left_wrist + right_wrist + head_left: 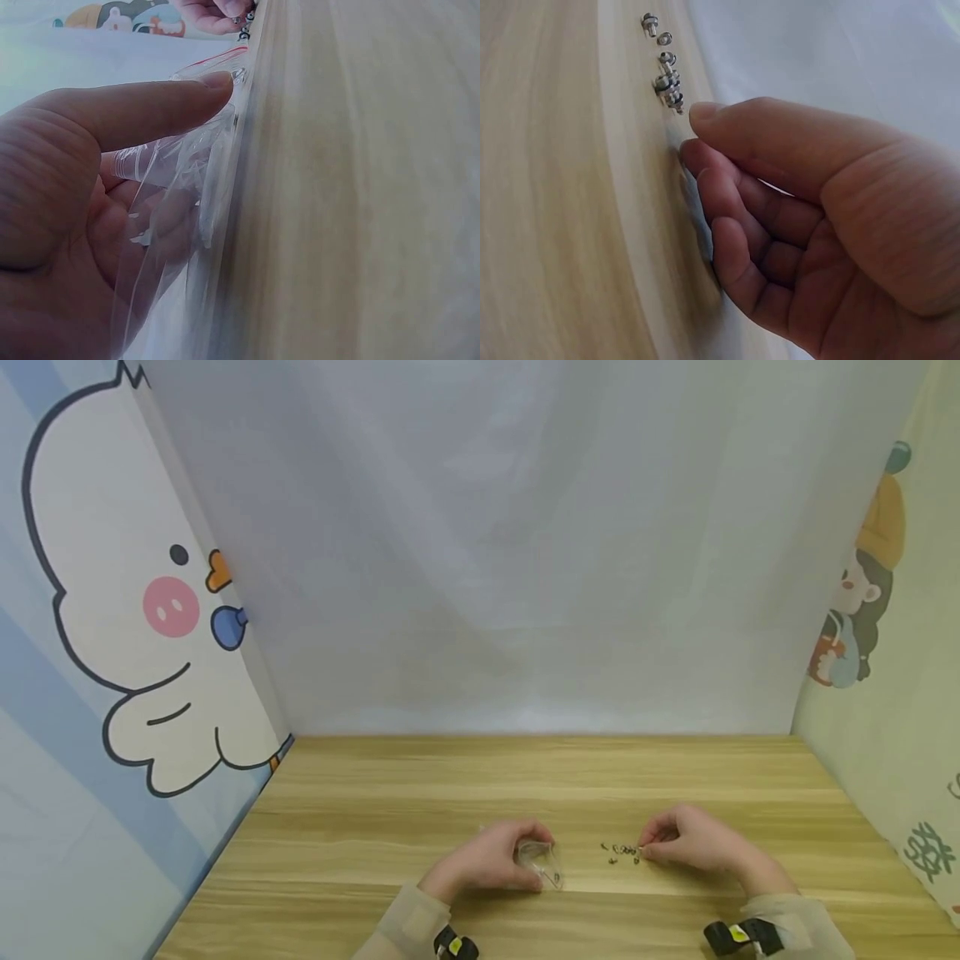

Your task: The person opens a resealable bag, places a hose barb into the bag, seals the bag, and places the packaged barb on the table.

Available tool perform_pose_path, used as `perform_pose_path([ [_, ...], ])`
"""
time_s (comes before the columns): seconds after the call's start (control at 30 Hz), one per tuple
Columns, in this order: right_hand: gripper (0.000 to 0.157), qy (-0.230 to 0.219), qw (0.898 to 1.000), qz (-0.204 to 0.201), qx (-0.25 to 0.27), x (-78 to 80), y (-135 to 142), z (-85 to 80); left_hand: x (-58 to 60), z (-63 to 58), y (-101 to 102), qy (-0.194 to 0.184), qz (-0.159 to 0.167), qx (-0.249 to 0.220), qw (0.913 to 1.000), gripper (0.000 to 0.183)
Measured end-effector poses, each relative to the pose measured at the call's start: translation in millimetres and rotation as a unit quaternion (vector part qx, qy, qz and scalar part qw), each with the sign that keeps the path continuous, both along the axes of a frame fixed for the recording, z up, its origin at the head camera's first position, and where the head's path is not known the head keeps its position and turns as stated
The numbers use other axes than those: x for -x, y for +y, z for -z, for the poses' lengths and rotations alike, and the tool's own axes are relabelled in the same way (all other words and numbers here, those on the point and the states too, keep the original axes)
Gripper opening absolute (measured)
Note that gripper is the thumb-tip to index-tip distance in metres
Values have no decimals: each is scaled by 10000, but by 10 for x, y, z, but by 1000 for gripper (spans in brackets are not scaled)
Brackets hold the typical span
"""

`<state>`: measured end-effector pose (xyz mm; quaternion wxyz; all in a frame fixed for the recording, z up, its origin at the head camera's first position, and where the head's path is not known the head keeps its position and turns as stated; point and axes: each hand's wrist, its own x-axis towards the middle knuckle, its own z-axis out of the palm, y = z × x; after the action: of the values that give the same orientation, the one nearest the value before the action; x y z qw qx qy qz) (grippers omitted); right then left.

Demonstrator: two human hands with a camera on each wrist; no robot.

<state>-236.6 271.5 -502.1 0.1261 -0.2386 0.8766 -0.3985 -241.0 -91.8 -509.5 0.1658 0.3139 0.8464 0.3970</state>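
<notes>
My left hand [498,857] holds a small clear plastic zip bag [542,862], thumb on one side and curled fingers on the other. A red line runs along the bag's mouth, which faces right in the left wrist view. A few small dark pieces show inside the bag near its mouth. To the right, several small metal screws [665,81] with washers lie in a loose row on the table. My right hand [693,842] is beside their right end, fingers loosely bent. Thumb and forefinger tips stand slightly apart, with nothing visible between them in the right wrist view.
The wood-grain table [390,785] reaches back to a pale grey curtain [480,568]. A cartoon-printed panel [97,568] stands along the left, and another printed panel [877,710] along the right. Both wrists wear black cameras on straps.
</notes>
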Motion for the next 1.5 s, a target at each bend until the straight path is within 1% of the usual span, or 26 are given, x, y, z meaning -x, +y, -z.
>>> perform_pose_path([
  [0.13, 8, 35, 10000, 30, -39, -1, -7, -14, 16, 6, 4, 31, 18, 11, 10000, 55],
  [0.43, 11, 129, 9997, 177, -66, -25, -111, -66, 20, 22, 0, 65, 22, 47, 10000, 56],
  [0.57, 10, 217, 9997, 146, -7, -33, -206, -85, 16, 25, 5, 6, -9, 17, 10000, 56],
  [0.77, 8, 419, 9991, 25, 105, -60, -360, -105, 13, 35, 12, 42, -18, 29, 10000, 57],
  [0.97, 9, 436, 9984, -133, 332, -77, -473, -111, 18, 42, 11, 33, -6, -23, 10000, 56],
  [1.07, 9, 472, 9981, -147, 356, -87, -525, -111, 19, 42, 7, 38, 12, -48, 10000, 56],
  [1.3, 6, 525, 9970, -198, 542, -140, -689, -123, 13, 24, -2, 98, 35, -61, 9999, 57],
  [1.5, 4, 692, 9957, -241, 571, -182, -820, -123, 5, 1, 3, 87, -30, 32, 10000, 57],
])
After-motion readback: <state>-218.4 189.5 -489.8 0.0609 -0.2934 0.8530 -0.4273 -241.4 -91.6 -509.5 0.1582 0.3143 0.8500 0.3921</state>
